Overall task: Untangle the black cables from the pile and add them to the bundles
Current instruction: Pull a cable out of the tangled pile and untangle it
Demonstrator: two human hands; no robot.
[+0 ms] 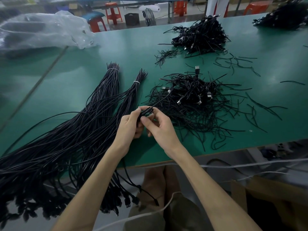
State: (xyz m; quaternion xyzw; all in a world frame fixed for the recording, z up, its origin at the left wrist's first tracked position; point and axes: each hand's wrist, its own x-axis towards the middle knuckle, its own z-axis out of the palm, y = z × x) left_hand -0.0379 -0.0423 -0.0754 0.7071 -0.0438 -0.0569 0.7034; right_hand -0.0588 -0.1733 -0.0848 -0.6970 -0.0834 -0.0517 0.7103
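Cable: I am holding one coiled black cable (147,111) between both hands, above the desk (80,67) and near its front edge. Its free length is running up to the left side of the pile.
Left hand: my left hand (129,126) is gripping the coil, with thumb and fingers curling round it.
Right hand: my right hand (160,128) is pinching the same coil between thumb and forefinger, and the other fingers are curling loosely.
Pile: the tangled pile (191,99) is lying just beyond my hands, around the middle of the desk. Silver plugs are showing among the black loops, and loose ends are spreading toward the front edge.
Bundles: two long bundles (70,139) are lying side by side left of my hands, each tied with a white band (113,69) near its far tip. Their plug ends are hanging over the front edge at the left.
Far piles: a second heap (200,35) is sitting toward the back edge, and a third heap (286,15) is sitting at the back right corner.
Short ties: thin black strips (233,62) are lying scattered between the heaps and toward the right edge.
Plastic bag: a clear bag (41,29) is lying crumpled at the back left corner.
Beyond the desk: red stools (113,12) are standing on the floor behind the back edge.
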